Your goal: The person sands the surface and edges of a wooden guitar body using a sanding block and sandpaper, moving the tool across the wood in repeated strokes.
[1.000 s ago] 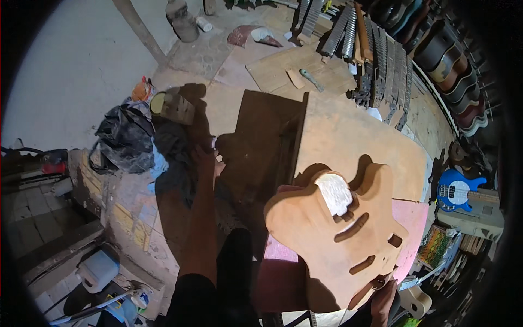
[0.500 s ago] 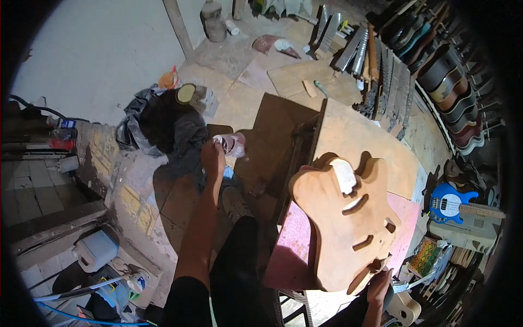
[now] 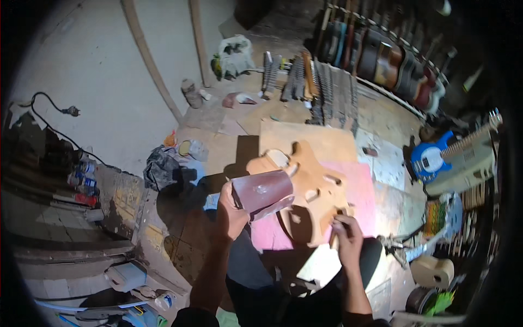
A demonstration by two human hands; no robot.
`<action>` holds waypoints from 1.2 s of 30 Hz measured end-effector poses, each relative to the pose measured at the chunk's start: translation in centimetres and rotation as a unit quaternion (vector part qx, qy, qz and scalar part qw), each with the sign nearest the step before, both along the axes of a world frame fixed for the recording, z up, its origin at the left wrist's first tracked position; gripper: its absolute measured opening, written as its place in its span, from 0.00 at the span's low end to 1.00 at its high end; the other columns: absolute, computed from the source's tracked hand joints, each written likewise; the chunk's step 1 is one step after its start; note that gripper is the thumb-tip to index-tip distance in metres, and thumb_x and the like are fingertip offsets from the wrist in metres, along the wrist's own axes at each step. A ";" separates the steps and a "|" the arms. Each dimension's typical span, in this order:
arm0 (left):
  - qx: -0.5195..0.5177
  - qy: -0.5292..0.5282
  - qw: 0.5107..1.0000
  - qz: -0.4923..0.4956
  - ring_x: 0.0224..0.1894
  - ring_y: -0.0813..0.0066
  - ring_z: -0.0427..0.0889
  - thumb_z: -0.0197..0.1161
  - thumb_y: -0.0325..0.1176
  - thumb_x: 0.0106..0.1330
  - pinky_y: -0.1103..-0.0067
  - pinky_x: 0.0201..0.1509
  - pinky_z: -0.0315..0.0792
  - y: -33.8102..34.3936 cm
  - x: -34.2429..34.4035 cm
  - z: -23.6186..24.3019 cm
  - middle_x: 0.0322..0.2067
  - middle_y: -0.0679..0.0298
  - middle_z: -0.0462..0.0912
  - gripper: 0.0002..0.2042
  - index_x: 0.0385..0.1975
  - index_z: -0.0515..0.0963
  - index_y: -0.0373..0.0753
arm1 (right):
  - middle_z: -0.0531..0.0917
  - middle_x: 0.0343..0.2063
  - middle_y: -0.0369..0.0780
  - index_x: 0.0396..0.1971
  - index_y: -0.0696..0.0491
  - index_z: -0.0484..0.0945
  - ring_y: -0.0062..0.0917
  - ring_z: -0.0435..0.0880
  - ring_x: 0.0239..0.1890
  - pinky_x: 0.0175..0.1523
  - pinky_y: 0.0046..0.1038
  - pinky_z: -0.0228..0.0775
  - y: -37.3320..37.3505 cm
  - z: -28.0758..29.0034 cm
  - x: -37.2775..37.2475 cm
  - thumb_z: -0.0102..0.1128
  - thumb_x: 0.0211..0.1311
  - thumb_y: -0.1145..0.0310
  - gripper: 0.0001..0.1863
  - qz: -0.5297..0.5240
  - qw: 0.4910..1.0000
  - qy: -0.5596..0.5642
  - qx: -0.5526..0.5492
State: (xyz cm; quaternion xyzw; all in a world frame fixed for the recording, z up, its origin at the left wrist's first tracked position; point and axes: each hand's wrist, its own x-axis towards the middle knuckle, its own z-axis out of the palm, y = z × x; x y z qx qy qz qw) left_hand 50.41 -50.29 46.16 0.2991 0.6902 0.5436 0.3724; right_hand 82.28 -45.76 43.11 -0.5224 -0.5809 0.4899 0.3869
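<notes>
My left hand (image 3: 233, 215) grips the near-left edge of a curled, reddish-brown sheet of sandpaper (image 3: 264, 191), raised in front of me. Under and beyond the sheet lies an unpainted wooden guitar body (image 3: 313, 174) with several cut-out cavities; the sheet and its shadow cover part of it. My right hand (image 3: 348, 234) is closed at the body's near right edge, its fingers bent over the rim. Beneath the body is a bench top, pink (image 3: 360, 191) on the near side and tan (image 3: 313, 132) on the far side.
To the right, a blue electric guitar (image 3: 431, 159) leans on a pale case, with a light wooden guitar body (image 3: 431, 271) nearer. Dark ridged strips (image 3: 329, 92) and a row of guitars (image 3: 384, 60) stand at the back. A black bag (image 3: 162, 168) lies left, and a plastic jug (image 3: 126, 276) stands lower left.
My left hand has brought the sandpaper up and rightward from beside the bench to above the guitar body. My right hand remains at the body's edge. The head view has shifted.
</notes>
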 end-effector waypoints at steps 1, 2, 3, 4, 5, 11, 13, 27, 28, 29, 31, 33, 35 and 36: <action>0.073 -0.030 0.997 -0.018 0.64 0.67 0.80 0.61 0.07 0.54 0.73 0.72 0.71 -1.0 1.5 -2.1 0.58 0.56 0.80 0.35 0.67 0.68 0.29 | 0.86 0.51 0.45 0.52 0.61 0.83 0.33 0.85 0.55 0.62 0.33 0.76 -0.8 1.6 -1.0 0.70 0.68 0.74 0.15 0.060 0.991 -0.024 0.114; 0.071 -0.024 0.997 -0.032 0.64 0.67 0.80 0.63 0.08 0.54 0.73 0.71 0.71 -2.3 2.7 -1.9 0.59 0.56 0.80 0.35 0.67 0.68 0.29 | 0.86 0.52 0.47 0.54 0.60 0.83 0.37 0.85 0.56 0.64 0.36 0.75 -1.2 3.1 -2.2 0.74 0.65 0.72 0.19 0.125 0.965 -0.033 0.227; 0.080 -0.019 0.996 -0.047 0.64 0.68 0.80 0.65 0.09 0.55 0.73 0.71 0.71 -2.9 4.0 -1.3 0.59 0.56 0.80 0.35 0.67 0.68 0.30 | 0.84 0.56 0.48 0.57 0.58 0.82 0.42 0.83 0.60 0.67 0.39 0.73 -1.9 5.3 -2.9 0.77 0.62 0.70 0.24 0.153 0.960 -0.020 0.234; 0.088 -0.023 0.993 -0.069 0.64 0.68 0.80 0.67 0.10 0.56 0.74 0.71 0.72 -3.3 5.9 -0.9 0.60 0.56 0.80 0.35 0.67 0.68 0.30 | 0.82 0.59 0.50 0.59 0.56 0.81 0.46 0.81 0.63 0.69 0.42 0.70 -3.0 7.2 -2.8 0.81 0.58 0.67 0.29 0.175 0.955 -0.017 0.240; 0.100 -0.100 0.986 -0.085 0.62 0.70 0.80 0.73 0.14 0.57 0.73 0.69 0.73 -3.2 8.7 1.3 0.59 0.57 0.81 0.34 0.66 0.69 0.31 | 0.81 0.61 0.50 0.61 0.55 0.81 0.46 0.80 0.63 0.70 0.42 0.69 -3.6 7.7 -1.7 0.82 0.57 0.65 0.32 0.178 0.952 -0.061 0.243; 0.061 -0.109 0.984 -0.129 0.59 0.73 0.82 0.72 0.18 0.63 0.74 0.67 0.75 -7.4 14.9 0.6 0.57 0.59 0.83 0.28 0.63 0.72 0.31 | 0.79 0.55 0.43 0.56 0.46 0.88 0.41 0.70 0.64 0.70 0.44 0.59 -8.6 8.1 3.2 0.86 0.50 0.56 0.31 0.147 0.923 -0.198 0.294; 0.037 -0.066 0.988 -0.132 0.58 0.72 0.82 0.62 0.19 0.69 0.74 0.64 0.76 -8.5 16.1 -2.1 0.56 0.56 0.83 0.24 0.66 0.70 0.29 | 0.81 0.51 0.42 0.52 0.48 0.88 0.38 0.74 0.61 0.68 0.44 0.60 -9.5 7.3 4.1 0.85 0.51 0.58 0.27 0.195 0.920 -0.172 0.294; 0.162 0.073 0.942 -0.285 0.56 0.69 0.86 0.71 0.32 0.73 0.71 0.62 0.77 -11.7 19.7 3.5 0.50 0.54 0.88 0.14 0.54 0.83 0.33 | 0.84 0.38 0.31 0.47 0.57 0.83 0.16 0.82 0.42 0.49 0.24 0.76 -10.6 5.9 8.8 0.77 0.66 0.73 0.13 0.201 0.964 0.145 -0.098; 0.123 0.038 0.941 -0.314 0.54 0.70 0.86 0.72 0.32 0.73 0.72 0.61 0.77 -11.7 19.8 3.7 0.50 0.55 0.88 0.14 0.53 0.83 0.33 | 0.84 0.38 0.31 0.46 0.57 0.84 0.15 0.82 0.41 0.49 0.24 0.76 -10.6 6.4 9.0 0.76 0.67 0.73 0.11 0.207 0.956 0.162 -0.130; 0.102 0.030 0.945 -0.310 0.50 0.75 0.86 0.74 0.35 0.72 0.74 0.57 0.78 -11.7 19.8 3.6 0.46 0.58 0.90 0.15 0.51 0.84 0.32 | 0.87 0.38 0.32 0.45 0.58 0.84 0.15 0.83 0.40 0.49 0.25 0.78 -10.6 6.1 9.0 0.76 0.67 0.74 0.11 0.198 0.961 0.170 -0.091; 0.094 0.040 0.947 -0.304 0.45 0.80 0.84 0.74 0.33 0.71 0.78 0.51 0.78 -11.8 19.3 2.5 0.42 0.61 0.90 0.12 0.47 0.85 0.31 | 0.88 0.39 0.33 0.45 0.59 0.84 0.16 0.84 0.41 0.50 0.25 0.78 -10.5 6.6 9.5 0.76 0.67 0.75 0.11 0.185 0.960 0.178 -0.109; 0.088 0.028 0.947 -0.307 0.42 0.81 0.83 0.74 0.32 0.71 0.78 0.49 0.78 -12.0 19.0 2.7 0.38 0.62 0.89 0.10 0.42 0.86 0.31 | 0.90 0.40 0.36 0.45 0.59 0.85 0.16 0.86 0.42 0.50 0.25 0.79 -10.3 6.8 10.2 0.78 0.65 0.75 0.12 0.176 0.954 0.212 -0.120; 0.100 0.055 0.943 -0.312 0.42 0.78 0.85 0.74 0.32 0.71 0.77 0.49 0.78 -11.9 19.3 2.8 0.37 0.61 0.89 0.09 0.42 0.87 0.32 | 0.90 0.40 0.35 0.47 0.60 0.85 0.16 0.86 0.43 0.51 0.25 0.79 -10.3 6.4 10.9 0.76 0.66 0.75 0.12 0.194 0.950 0.214 -0.119; 0.105 0.068 0.941 -0.313 0.41 0.77 0.85 0.74 0.32 0.72 0.76 0.49 0.78 -11.9 19.4 3.0 0.36 0.61 0.89 0.09 0.42 0.87 0.32 | 0.90 0.40 0.35 0.48 0.60 0.85 0.16 0.86 0.43 0.51 0.25 0.79 -10.3 6.5 11.0 0.74 0.67 0.75 0.12 0.204 0.947 0.216 -0.119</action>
